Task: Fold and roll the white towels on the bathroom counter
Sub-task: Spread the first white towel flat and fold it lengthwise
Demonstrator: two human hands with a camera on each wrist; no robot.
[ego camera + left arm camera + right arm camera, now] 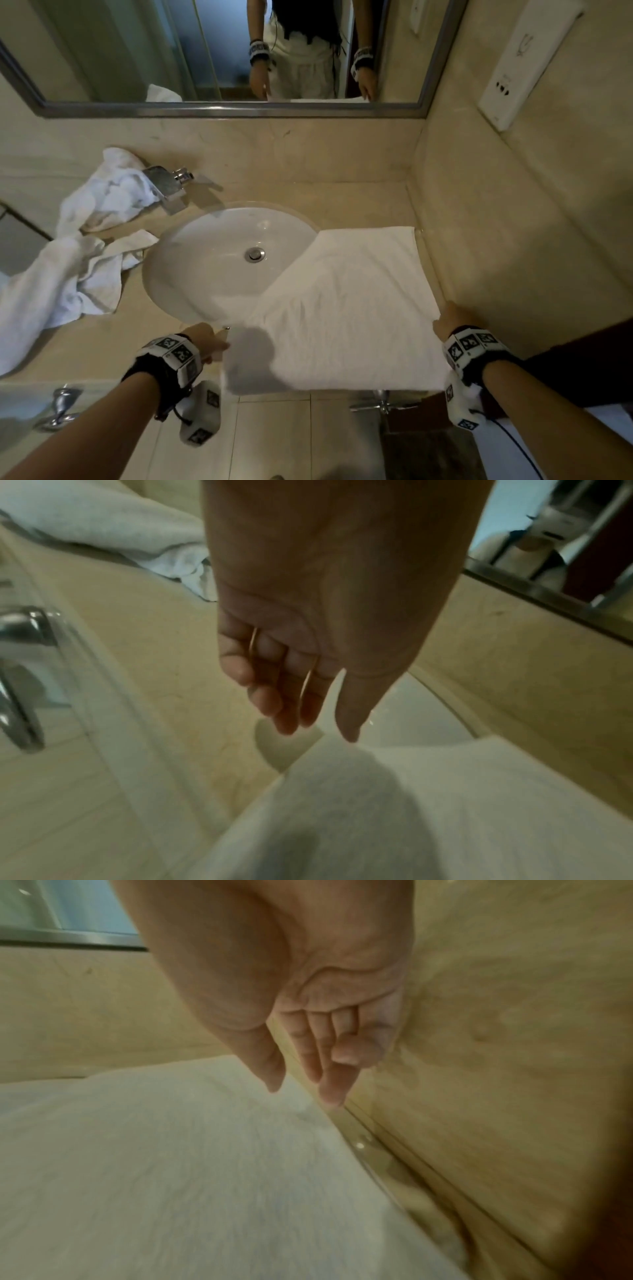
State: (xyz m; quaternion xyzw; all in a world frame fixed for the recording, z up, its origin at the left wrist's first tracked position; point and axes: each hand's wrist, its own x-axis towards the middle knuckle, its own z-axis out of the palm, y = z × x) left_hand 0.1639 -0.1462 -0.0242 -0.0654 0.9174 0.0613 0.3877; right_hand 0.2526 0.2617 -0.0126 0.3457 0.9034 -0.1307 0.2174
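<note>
From the head camera, the left hand (207, 342) sits at the near-left corner of the flat white towel (349, 308), fingers relaxed and apparently gripping nothing, though the wrist band hides most of them. The right hand (452, 322) is at the towel's near-right edge, at about 3 o'clock from the left hand; whether its fingertips touch the cloth cannot be told here. The towel lies spread on the beige counter (342, 202), its far-left part overlapping the sink basin (212, 246) and its near edge hanging over the counter front. A heap of crumpled towels (68, 267) lies at 9 o'clock from the basin, beside the chrome faucet (168, 186). From the left wrist camera, the left hand (318, 631) is loosely extended, fingers (267, 699) nearly straight and holding nothing, tips hovering just above the flat white towel (445, 791) at 6 o'clock; the basin rim shows beneath them. From the right wrist camera, the right hand (308, 1010) is likewise slack and empty, fingers (337, 1080) pointing down over the right edge of the flat white towel (171, 1164), which fills the 7 o'clock area just beside the wall (496, 1042).
</note>
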